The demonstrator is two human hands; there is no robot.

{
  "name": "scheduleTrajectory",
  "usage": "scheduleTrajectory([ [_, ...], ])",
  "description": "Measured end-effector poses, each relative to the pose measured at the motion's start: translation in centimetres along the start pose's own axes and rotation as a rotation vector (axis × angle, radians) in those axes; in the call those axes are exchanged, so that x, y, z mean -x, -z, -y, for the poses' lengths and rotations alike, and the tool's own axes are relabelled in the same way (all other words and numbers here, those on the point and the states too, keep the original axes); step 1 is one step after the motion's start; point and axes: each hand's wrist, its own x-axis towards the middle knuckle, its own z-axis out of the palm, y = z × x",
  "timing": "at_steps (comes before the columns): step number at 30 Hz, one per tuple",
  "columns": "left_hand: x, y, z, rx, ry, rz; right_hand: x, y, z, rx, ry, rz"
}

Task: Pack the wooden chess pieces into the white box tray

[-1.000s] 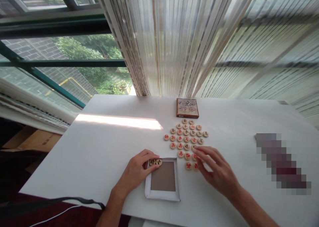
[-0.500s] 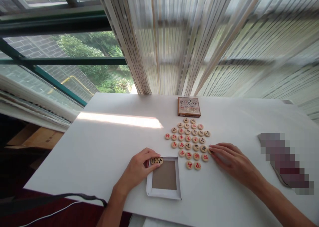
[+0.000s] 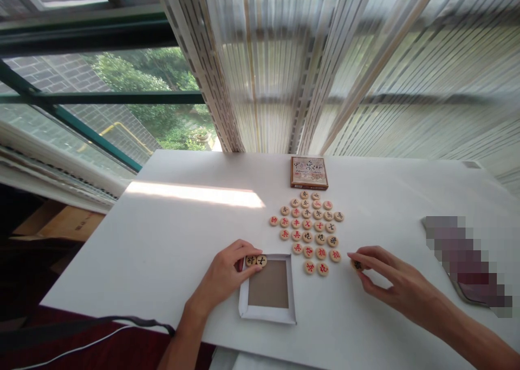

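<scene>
My left hand [image 3: 225, 275] rests at the top left corner of a shallow white box tray [image 3: 244, 305], its fingers closed on two round wooden chess pieces [image 3: 255, 260] standing there. My right hand [image 3: 392, 283] lies on the table to the right of the spread of pieces, its fingertips pinched on a single wooden piece [image 3: 357, 265] with a dark character. Several more wooden pieces [image 3: 307, 224] with red or black characters lie flat in rows between the tray and the box lid.
A brown printed box lid [image 3: 309, 173] lies beyond the pieces. A blurred-out object [image 3: 463, 256] sits at the table's right. The white table [image 3: 170, 229] stands against a window with striped curtains. A dark cable [image 3: 101, 326] runs along the near left edge.
My right hand has slid from over the lower pieces out to the right and drawn one piece away from the group. My left hand has stayed on the two pieces.
</scene>
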Motion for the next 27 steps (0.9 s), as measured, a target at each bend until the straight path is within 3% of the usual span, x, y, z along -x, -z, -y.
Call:
scheduleTrajectory([
  [4, 0.0, -0.1, 0.1, 0.008, -0.001, 0.0, -1.6, 0.7, 2.3, -0.216, -0.098, 0.054],
  [6, 0.0, -0.1, 0.2, 0.011, 0.003, 0.002, -2.4, 1.1, 3.0, -0.319, -0.217, 0.127],
  [10, 0.0, -0.1, 0.2, 0.018, 0.015, 0.003, -3.1, 1.6, 3.4, -0.51, -0.463, 0.226],
  [15, 0.0, -0.1, 0.3, 0.02, 0.023, 0.009, -3.0, 1.9, 3.4, -0.794, -0.611, 0.297],
  [21, 0.0, -0.2, 0.5, 0.02, 0.016, 0.011, -3.9, 1.7, 4.9, -0.931, -0.525, 0.343],
  [27, 0.1, -0.2, 0.4, 0.017, 0.021, 0.003, -4.9, 1.3, 5.1, -1.028, -0.552, 0.26],
])
